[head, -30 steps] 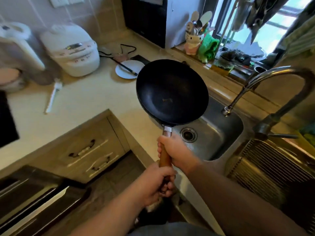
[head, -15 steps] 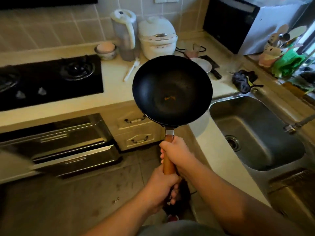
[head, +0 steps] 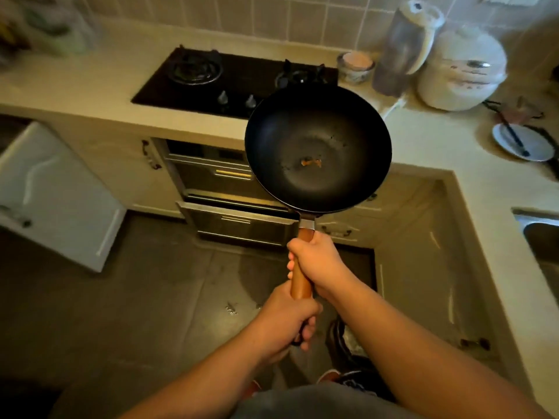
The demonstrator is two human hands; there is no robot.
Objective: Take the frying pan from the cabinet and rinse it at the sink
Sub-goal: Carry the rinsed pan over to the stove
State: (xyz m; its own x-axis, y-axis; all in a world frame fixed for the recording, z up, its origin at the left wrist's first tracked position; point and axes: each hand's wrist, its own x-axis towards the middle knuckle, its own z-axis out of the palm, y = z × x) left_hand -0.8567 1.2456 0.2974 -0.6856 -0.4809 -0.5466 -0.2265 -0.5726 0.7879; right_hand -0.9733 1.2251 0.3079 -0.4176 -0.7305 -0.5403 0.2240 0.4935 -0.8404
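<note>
The black frying pan (head: 317,146) hangs in the air in front of the counter, bowl up, with a small orange scrap at its bottom. Its brown wooden handle (head: 301,282) points back at me. My right hand (head: 317,261) grips the handle near the pan. My left hand (head: 287,325) grips the handle's end, lower down. The sink (head: 541,234) shows only as a steel corner at the right edge, well to the right of the pan. A white cabinet door (head: 57,198) stands open at the left.
A black gas hob (head: 230,80) lies in the counter behind the pan. A kettle (head: 402,46), a white rice cooker (head: 459,71) and a small bowl (head: 355,66) stand at the back right. A plate (head: 523,143) lies near the right edge. Steel drawers (head: 230,219) sit under the hob.
The view has swung left, away from the sink toward the hob and the open cabinet door. The pan stays in both hands, held the same way.
</note>
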